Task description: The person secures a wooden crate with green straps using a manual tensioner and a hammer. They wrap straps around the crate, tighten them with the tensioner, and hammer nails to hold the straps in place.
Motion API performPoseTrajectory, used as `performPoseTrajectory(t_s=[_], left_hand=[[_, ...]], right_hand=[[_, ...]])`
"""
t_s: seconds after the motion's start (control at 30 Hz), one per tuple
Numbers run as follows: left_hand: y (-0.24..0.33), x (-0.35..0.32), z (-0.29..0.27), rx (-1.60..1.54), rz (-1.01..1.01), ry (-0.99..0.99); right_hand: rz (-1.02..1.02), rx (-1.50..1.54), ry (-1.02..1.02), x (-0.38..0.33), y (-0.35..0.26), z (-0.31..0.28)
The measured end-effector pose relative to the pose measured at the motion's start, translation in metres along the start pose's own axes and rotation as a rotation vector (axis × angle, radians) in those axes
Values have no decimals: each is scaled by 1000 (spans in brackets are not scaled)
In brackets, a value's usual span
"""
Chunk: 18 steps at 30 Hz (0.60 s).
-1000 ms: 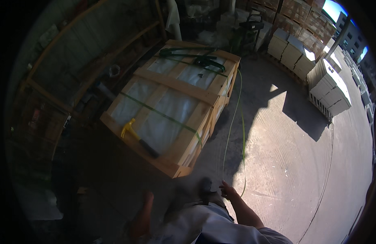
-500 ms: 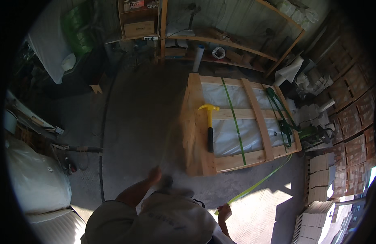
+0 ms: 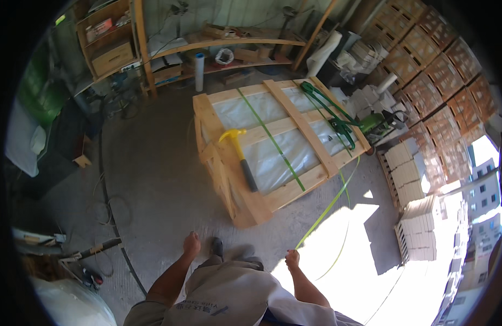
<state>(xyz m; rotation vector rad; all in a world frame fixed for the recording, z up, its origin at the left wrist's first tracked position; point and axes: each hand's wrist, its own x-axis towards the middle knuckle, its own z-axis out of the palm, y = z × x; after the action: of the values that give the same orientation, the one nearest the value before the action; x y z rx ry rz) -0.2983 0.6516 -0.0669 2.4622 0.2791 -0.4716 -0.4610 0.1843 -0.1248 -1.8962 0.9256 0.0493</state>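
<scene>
My right hand (image 3: 292,258) is closed on a light green packing strap (image 3: 326,212), which runs up from it to the near right end of a wooden crate (image 3: 242,208). My left hand (image 3: 191,244) is a closed fist left of my feet, apart from the crate; whether anything is inside it is hidden. A claw hammer (image 3: 241,156) with a yellow head and black grip lies on the crate's left boards. Toward the crate's right end rests a green long-handled strapping tool (image 3: 329,108). Green bands cross the crate's top over white plastic wrapping.
Behind the crate runs a wooden shelf (image 3: 251,42) with boxes and a white roll. Stacked cartons (image 3: 430,76) rise at the right, with pale slabs (image 3: 419,223) on pallets below them. A dark cable (image 3: 120,244) crosses the concrete floor at the left.
My view has turned, and the crate now sits further left in it. My left hand has come lower, and the faint line above it no longer shows. My right hand still holds the strap.
</scene>
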Motion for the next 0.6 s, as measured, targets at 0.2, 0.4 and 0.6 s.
performPoseTrajectory(t_s=[0.2, 0.4, 0.6], left_hand=[[-8, 9, -23, 54, 60, -111], [-8, 18, -30, 60, 33, -172], [-25, 30, -13, 164, 129, -113]], right_hand=[[-16, -112, 271, -15, 5, 7], [63, 184, 395, -31, -20, 1], [342, 827, 274, -48, -16, -19]])
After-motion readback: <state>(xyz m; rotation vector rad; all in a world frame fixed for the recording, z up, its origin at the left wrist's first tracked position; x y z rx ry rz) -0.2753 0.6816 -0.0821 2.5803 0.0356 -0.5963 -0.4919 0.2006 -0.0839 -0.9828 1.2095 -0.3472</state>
